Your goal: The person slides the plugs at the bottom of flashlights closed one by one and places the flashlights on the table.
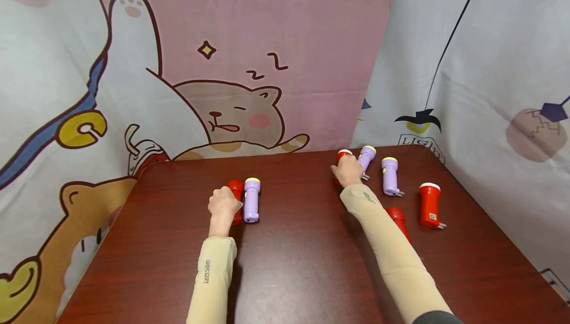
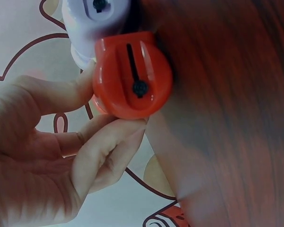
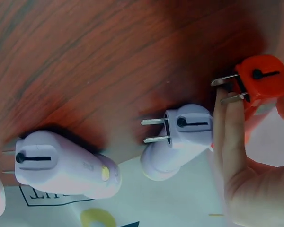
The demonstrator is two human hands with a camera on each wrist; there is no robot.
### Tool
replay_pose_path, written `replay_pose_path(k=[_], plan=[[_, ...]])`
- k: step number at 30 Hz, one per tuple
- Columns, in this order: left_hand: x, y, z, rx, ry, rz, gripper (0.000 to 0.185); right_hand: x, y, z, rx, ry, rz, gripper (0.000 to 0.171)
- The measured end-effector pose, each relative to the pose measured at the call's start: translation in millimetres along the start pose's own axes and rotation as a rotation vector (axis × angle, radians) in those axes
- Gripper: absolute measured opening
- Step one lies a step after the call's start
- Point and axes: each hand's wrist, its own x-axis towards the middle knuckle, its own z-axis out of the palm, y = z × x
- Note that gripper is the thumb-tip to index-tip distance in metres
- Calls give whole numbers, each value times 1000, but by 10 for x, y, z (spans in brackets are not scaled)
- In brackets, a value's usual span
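Note:
My left hand (image 1: 223, 204) pinches a red flashlight (image 2: 132, 78) between thumb and fingers on the left part of the table. Right beside that flashlight stands a lilac one (image 1: 251, 201). At the far right, my right hand (image 1: 349, 169) grips another red flashlight (image 3: 265, 78), whose two metal plug prongs stick out towards the other flashlights. Just right of those fingers is a lilac flashlight (image 3: 177, 144), its prongs also out. In the head view, the hands cover much of both held flashlights.
Another lilac flashlight (image 1: 390, 176) and a red flashlight (image 1: 429, 205), both with prongs out, lie along the right side. My right forearm partly hides one more red flashlight (image 1: 398, 217). Cartoon-printed cloth (image 1: 320, 67) borders the dark wooden table (image 1: 303, 259).

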Motion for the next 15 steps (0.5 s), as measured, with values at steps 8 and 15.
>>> replay_pose_path(k=[8, 15], plan=[[-1, 1, 7, 0, -1, 0, 36, 2, 38, -6, 40, -37, 38, 50], [0, -3, 8, 1, -2, -10, 36, 16, 54, -1, 90, -55, 47, 42]])
